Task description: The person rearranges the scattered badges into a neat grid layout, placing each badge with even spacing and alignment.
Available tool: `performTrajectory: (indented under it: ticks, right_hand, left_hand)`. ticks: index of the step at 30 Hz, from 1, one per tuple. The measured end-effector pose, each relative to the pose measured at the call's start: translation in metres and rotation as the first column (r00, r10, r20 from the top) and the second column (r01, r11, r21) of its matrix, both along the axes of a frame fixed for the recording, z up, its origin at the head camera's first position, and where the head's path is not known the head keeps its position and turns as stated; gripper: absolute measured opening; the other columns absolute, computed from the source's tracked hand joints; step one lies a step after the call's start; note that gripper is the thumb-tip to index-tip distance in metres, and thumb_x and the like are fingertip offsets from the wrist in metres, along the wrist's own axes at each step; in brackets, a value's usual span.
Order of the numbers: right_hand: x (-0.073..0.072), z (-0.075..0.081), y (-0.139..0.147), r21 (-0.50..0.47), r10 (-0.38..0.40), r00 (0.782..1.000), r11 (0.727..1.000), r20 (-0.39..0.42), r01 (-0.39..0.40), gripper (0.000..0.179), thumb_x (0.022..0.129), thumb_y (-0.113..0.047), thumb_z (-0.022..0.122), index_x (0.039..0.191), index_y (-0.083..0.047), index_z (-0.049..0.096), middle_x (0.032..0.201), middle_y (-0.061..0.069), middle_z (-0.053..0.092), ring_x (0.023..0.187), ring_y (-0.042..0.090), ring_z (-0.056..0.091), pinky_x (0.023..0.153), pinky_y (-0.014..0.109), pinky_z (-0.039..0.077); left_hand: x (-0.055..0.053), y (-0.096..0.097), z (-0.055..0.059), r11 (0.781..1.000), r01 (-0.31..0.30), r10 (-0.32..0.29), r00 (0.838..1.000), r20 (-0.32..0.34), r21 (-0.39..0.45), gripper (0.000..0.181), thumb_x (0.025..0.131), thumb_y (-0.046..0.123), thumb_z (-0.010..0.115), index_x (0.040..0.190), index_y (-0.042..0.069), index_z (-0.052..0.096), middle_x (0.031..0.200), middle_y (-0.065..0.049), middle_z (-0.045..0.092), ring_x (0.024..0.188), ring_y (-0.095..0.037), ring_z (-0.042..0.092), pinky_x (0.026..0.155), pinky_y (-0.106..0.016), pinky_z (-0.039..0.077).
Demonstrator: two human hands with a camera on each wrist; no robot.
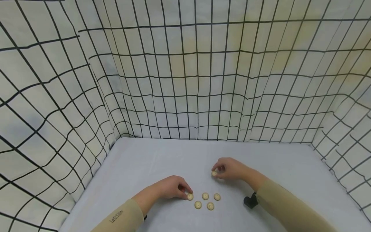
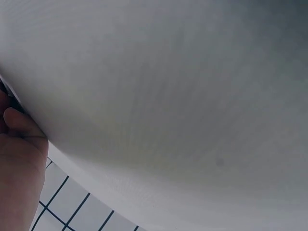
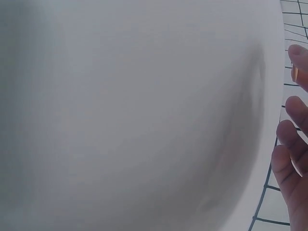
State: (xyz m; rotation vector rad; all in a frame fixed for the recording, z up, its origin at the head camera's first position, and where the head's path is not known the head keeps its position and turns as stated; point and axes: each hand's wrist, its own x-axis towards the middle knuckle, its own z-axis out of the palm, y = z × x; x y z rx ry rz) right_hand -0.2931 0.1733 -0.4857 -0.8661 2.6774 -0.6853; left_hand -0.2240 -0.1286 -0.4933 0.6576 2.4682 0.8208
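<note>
In the head view, my right hand (image 1: 230, 168) is raised a little over the table and pinches a round beige button (image 1: 214, 173) between thumb and index finger. The right wrist view shows the button's lit edge (image 3: 295, 72) between two fingertips, the other fingers loosely bent. My left hand (image 1: 171, 187) rests low on the table, thumb and index finger at the edges of another beige button (image 1: 189, 197). Several similar buttons (image 1: 210, 206) lie flat just right of it. In the left wrist view the left hand (image 2: 21, 159) shows only partly, its fingertips hidden.
A white cloth-like surface covers the table (image 1: 162, 154). White walls with a black grid (image 1: 179, 83) enclose it at the back and both sides. A dark device (image 1: 251, 201) sits at the right wrist, under the beige sleeve (image 1: 290, 206).
</note>
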Motion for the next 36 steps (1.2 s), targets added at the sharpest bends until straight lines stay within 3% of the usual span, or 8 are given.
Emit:
performTrajectory:
  ticks: [14,36]
  right_hand:
    - [-0.032,0.001,-0.027,-0.009,-0.112,0.988,0.994,0.105,0.113,0.016,0.085,-0.031,0.078,0.1,-0.029,0.075,0.085,-0.006,0.06,0.081,0.014,0.055,0.071,0.033,0.047]
    - [-0.061,0.0,-0.063,-0.002,-0.201,0.972,0.979,0.118,0.203,0.021,0.084,-0.03,0.079,0.103,-0.021,0.074,0.086,-0.001,0.06,0.078,0.016,0.053,0.07,0.033,0.043]
  left_hand:
    - [0.001,0.0,0.004,1.0,0.003,-0.003,1.0,0.02,0.014,0.016,0.083,0.022,0.081,0.098,0.027,0.079,0.079,0.01,0.059,0.074,-0.005,0.051,0.07,-0.025,0.044]
    - [0.002,0.003,0.009,1.0,0.014,-0.014,1.0,0.017,0.013,0.016,0.083,0.022,0.081,0.099,0.026,0.079,0.079,0.011,0.059,0.073,-0.003,0.051,0.07,-0.024,0.043]
